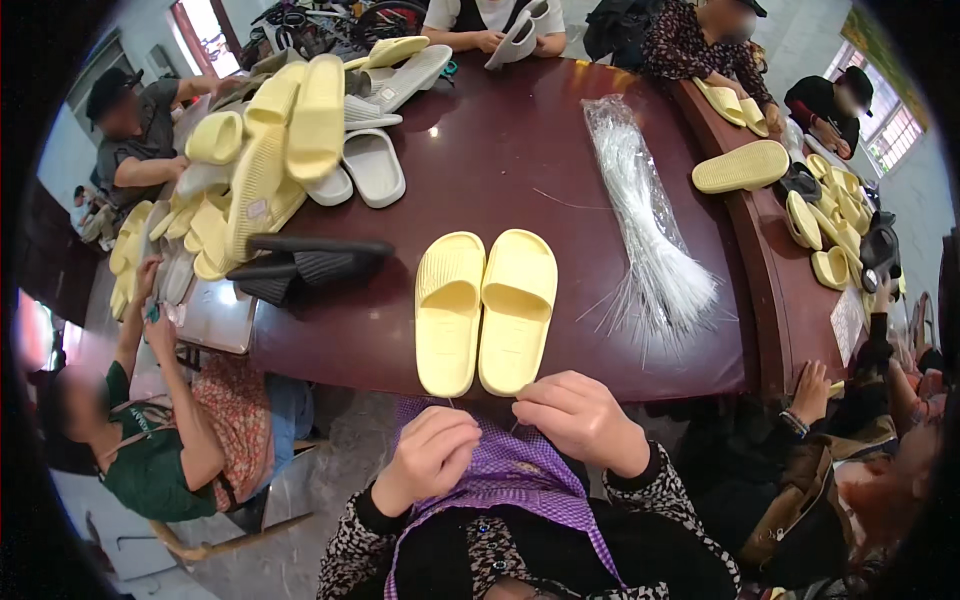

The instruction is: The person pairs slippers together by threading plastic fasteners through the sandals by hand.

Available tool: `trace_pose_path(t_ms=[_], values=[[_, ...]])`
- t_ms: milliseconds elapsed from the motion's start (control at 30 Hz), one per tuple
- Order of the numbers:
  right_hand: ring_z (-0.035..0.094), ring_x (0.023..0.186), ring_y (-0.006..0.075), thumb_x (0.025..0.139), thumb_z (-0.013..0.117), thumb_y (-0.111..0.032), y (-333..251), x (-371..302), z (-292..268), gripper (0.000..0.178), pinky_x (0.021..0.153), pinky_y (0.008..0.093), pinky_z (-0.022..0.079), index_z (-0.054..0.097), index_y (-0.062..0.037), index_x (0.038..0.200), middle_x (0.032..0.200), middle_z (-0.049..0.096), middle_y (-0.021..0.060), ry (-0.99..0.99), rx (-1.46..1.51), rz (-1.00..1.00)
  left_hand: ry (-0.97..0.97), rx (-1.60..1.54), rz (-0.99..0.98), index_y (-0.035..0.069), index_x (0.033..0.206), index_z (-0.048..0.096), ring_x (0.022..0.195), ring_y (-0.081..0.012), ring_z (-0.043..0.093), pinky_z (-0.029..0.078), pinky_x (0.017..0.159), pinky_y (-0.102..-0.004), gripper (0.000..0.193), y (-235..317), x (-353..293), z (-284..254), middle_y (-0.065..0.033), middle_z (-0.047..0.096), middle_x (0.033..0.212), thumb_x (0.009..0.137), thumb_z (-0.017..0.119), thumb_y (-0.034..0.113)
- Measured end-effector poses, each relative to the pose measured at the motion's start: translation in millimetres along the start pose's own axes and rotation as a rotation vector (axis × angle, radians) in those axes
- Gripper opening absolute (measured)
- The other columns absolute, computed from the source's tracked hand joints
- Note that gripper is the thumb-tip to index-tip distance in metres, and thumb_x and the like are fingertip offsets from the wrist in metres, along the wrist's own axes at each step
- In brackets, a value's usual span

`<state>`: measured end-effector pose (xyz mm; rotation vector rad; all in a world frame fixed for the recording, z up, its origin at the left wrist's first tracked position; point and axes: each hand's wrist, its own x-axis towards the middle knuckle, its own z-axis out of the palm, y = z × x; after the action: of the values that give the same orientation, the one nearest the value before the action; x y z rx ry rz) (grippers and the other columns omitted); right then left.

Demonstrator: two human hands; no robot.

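Note:
A pair of yellow slide slippers (485, 312) lies side by side on the table in front of me, heels toward me. Just below the left slipper's heel is my left hand (432, 455), fingers pinched together. My right hand (580, 415) is pinched too, close by the right slipper's heel. What looks like a thin strand shows faintly at the fingertips of both hands; most of it is hidden. To the right lies a clear bag with a fanned bundle of clear plastic strands (650, 230). A black slipper pair (305, 268) rests on the left.
A tall pile of yellow and grey slippers (265, 160) stands at the left. A single yellow slipper (740, 167) lies on the raised table rim (765, 270) at the right, with more slippers beyond. Several people sit around the dark red table (480, 130), handling slippers.

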<state>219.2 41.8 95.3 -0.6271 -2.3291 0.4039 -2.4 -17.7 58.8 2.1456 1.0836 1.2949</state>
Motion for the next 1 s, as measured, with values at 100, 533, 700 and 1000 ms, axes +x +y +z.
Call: trace_pose_path(t_ms=[100, 533, 700, 1000], values=[[0.061, 0.079, 0.0238, 0.064, 0.067, -0.002, 2.8, -0.8, 9.5, 0.022, 0.069, 0.0332, 0.051, 0.064, -0.0014, 0.086, 0.089, 0.064, 0.0086, -0.082, -0.039, 0.03, -0.02, -0.061, -0.085, -0.003, 0.082, 0.061, 0.076, -0.0286, 0.062, 0.051, 0.066, -0.0339, 0.013, -13.4, -6.3, 5.0, -0.0154, 0.063, 0.085, 0.07, 0.064, -0.006], [0.059, 0.075, 0.025, 0.07, 0.06, -0.005, 44.7, -4.8, 43.7, 0.013, 0.068, 0.0336, 0.049, 0.06, -0.0022, 0.082, 0.082, 0.06, 0.0087, -0.086, -0.175, 0.091, -0.127, 0.006, -0.154, -0.002, 0.077, 0.061, 0.072, -0.03, 0.061, 0.05, 0.065, -0.0361, 0.008, -38.5, 8.7, 14.5, -0.0145, 0.061, 0.077, 0.073, 0.066, 0.001], [0.062, 0.082, 0.0276, 0.072, 0.059, -0.004, 64.7, 4.5, 53.6, 0.014, 0.072, 0.0343, 0.05, 0.063, -0.0012, 0.086, 0.091, 0.063, 0.0114, -0.105, -0.162, 0.119, -0.069, 0.188, -0.188, -0.001, 0.073, 0.059, 0.067, -0.032, 0.058, 0.048, 0.061, -0.0382, 0.007, -50.5, 20.2, 30.1, -0.0156, 0.059, 0.071, 0.075, 0.064, 0.004], [0.064, 0.077, 0.0318, 0.082, 0.059, -0.006, 108.2, 30.8, 29.4, 0.014, 0.066, 0.034, 0.051, 0.065, 0.0007, 0.093, 0.088, 0.065, 0.0168, 0.273, 0.062, 0.45, 0.037, 0.392, -0.179, 0.0, 0.067, 0.055, 0.063, -0.0311, 0.058, 0.047, 0.058, -0.0401, 0.015, -70.2, 36.3, 47.8, -0.0146, 0.057, 0.065, 0.077, 0.062, 0.008]])
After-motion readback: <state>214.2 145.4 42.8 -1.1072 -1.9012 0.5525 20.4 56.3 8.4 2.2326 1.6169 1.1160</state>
